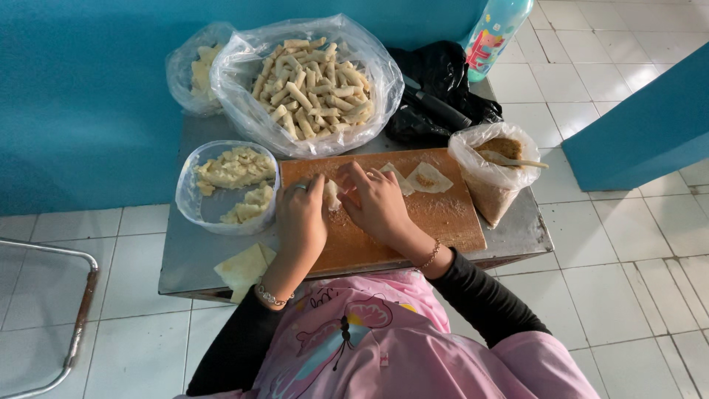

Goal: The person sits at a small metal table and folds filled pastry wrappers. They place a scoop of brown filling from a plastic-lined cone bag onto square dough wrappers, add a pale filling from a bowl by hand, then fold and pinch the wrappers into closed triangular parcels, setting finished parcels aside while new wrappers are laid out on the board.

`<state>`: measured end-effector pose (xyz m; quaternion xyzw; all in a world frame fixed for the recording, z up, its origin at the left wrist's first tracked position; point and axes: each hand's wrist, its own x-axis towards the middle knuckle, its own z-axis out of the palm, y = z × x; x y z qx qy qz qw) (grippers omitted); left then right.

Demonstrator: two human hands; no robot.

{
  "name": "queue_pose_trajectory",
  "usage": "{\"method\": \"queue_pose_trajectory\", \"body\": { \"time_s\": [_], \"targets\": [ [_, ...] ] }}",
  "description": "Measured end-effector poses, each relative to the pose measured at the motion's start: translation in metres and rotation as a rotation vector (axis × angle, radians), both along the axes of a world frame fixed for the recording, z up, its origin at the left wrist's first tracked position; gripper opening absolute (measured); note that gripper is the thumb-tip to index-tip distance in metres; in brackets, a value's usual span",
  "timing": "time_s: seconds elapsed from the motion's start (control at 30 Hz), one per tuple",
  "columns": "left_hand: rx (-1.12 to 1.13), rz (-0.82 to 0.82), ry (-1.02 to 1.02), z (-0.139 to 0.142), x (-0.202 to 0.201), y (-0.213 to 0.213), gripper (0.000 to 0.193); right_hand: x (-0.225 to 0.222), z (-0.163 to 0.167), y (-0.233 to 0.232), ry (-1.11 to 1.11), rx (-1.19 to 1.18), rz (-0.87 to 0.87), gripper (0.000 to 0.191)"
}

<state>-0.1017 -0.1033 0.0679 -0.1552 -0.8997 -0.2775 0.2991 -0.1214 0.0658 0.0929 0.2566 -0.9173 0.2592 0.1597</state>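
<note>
Both your hands sit together at the middle of the wooden cutting board (413, 222): your left hand (300, 222) and right hand (378, 203) are curled narrow, fingertips pinching one small pale wrapper roll (332, 193) between them, just above the board.

By size: a small metal table (181, 258) stands on white floor tiles against a blue wall and carries everything. At its back, a large clear bag (244, 111) lies open, heaped with finished pastry rolls (314, 85). A second, smaller bag (185, 70) of pale pieces sits behind it to the left. A black plastic bag (436, 77) lies at back right, with a dark handle across it. The board fills the front centre. Left of it, touching its edge, a clear plastic tub (193, 210) holds folded wrappers. Right of the board, a small bag of brown filling (491, 188) has a spoon (517, 162) resting in it. Two opened wrappers (428, 177) with filling lie on the board near your right hand. Spare wrapper sheets (242, 267) rest at the table's front left edge.
</note>
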Motion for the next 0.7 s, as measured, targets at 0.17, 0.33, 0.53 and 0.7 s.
{"method": "queue_pose_trajectory", "body": {
  "time_s": [0.17,0.33,0.53,0.7],
  "targets": [
    [0.042,-0.098,-0.035,0.0021,-0.0035,-0.0014,0.034,-0.0017,-0.0026,0.0008,-0.007,-0.050,0.013,0.044],
    [-0.009,-0.131,-0.093,0.0027,-0.0018,-0.0038,0.026,-0.0009,-0.0013,0.0001,-0.065,-0.115,0.070,0.048],
    [-0.002,-0.165,-0.053,0.0004,-0.0002,-0.0039,0.035,0.0019,0.0032,-0.0006,-0.013,-0.099,0.130,0.055],
    [0.000,-0.158,-0.028,-0.0070,-0.0030,-0.0086,0.039,0.0035,0.0033,-0.0011,-0.005,0.020,0.121,0.053]
  ]
}}
